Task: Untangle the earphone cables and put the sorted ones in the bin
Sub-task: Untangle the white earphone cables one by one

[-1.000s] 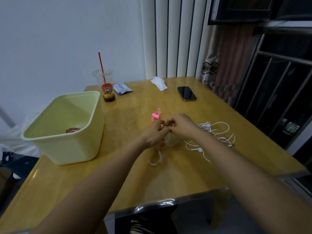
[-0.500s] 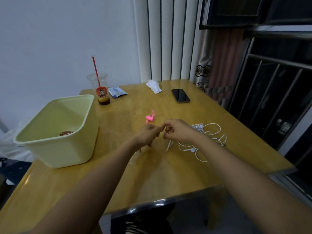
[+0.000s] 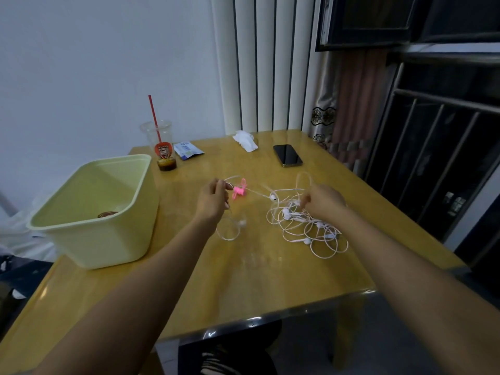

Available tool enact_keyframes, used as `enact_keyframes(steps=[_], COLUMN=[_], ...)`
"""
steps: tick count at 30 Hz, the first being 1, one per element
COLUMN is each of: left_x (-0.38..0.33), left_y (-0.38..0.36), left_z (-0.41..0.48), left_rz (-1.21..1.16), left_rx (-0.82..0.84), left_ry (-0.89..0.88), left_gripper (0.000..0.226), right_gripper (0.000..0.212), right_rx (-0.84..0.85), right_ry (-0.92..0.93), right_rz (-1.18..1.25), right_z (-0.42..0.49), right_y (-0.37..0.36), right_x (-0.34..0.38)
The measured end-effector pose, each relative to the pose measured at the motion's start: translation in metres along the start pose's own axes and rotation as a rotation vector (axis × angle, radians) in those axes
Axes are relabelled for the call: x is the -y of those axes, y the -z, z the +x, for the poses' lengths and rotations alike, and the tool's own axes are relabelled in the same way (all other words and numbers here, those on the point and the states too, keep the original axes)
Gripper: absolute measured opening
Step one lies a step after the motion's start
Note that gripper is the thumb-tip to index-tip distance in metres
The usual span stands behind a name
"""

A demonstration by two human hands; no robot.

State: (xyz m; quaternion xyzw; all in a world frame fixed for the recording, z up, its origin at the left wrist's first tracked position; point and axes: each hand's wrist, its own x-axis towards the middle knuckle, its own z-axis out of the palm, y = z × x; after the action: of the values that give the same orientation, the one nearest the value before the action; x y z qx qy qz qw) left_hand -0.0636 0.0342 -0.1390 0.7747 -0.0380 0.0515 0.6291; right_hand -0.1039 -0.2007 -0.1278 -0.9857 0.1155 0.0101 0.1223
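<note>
Pinches one white earphone strand (image 3: 272, 196) in the left hand (image 3: 213, 198) at centre frame, with the line running rightward past a pink clip (image 3: 239, 191). Digs curled fingers of the right hand (image 3: 323, 203) into the upper edge of the tangled earphone cables (image 3: 305, 228), right of centre. Has that heap lying on the table (image 3: 270, 280), well apart from the pale green bin (image 3: 89, 239) at left. Further up: phone (image 3: 287, 155), cup (image 3: 162, 150), tissue (image 3: 244, 139).

No legible text on cup (image 3: 159, 142) or packet (image 3: 187, 150)
</note>
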Motion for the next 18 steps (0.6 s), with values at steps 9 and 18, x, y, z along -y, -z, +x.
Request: enact_keyframes(steps=[9,18], left_x=[-0.021,-0.013], left_y=[-0.002,0.035], left_z=[-0.009,-0.005], left_rz=[-0.057,-0.124], left_rx=[0.151,-0.149], left_ry=[-0.074,-0.123], left_gripper=[0.030,0.027], right_gripper=[0.045,0.021], right_rx=[-0.188,0.065], right_ry=[0.442,0.293], right_rz=[0.692,1.094], right_z=[-0.008,-0.004], right_y=[0.002,-0.021], right_x=[0.062,0.060])
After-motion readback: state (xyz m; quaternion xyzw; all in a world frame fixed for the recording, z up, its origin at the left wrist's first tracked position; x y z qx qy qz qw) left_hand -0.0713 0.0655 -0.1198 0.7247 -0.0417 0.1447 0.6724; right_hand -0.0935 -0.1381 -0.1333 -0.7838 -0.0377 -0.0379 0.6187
